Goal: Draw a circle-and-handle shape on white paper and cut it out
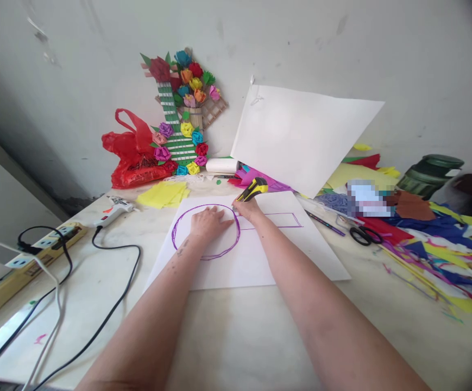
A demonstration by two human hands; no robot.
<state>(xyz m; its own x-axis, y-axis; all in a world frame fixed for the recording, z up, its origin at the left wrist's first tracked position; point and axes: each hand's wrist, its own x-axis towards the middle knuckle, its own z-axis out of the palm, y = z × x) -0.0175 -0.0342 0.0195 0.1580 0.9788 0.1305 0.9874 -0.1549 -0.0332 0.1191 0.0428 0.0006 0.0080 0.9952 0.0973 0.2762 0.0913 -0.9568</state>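
Observation:
A white sheet [227, 274] lies on the table, with a purple circle and a long rectangle to its right drawn on it. Flat inside the circle rests my left hand [210, 221], fingers spread, pressing on the sheet. My right hand [247, 209] grips a yellow-and-black utility knife [253, 188] at the circle's right edge, where the rectangle meets it. The knife slants up and to the right; its tip is hidden by my fingers. Both forearms reach in from the bottom of the view.
Left are a power strip [36, 251], cords and a glue gun [112, 213]. Behind stand a red plastic bag [132, 155], a flower-decorated guitar craft [174, 122] and a leaning white board [301, 136]. Right are a pen [325, 223], scissors [364, 235] and colourful scraps [443, 244].

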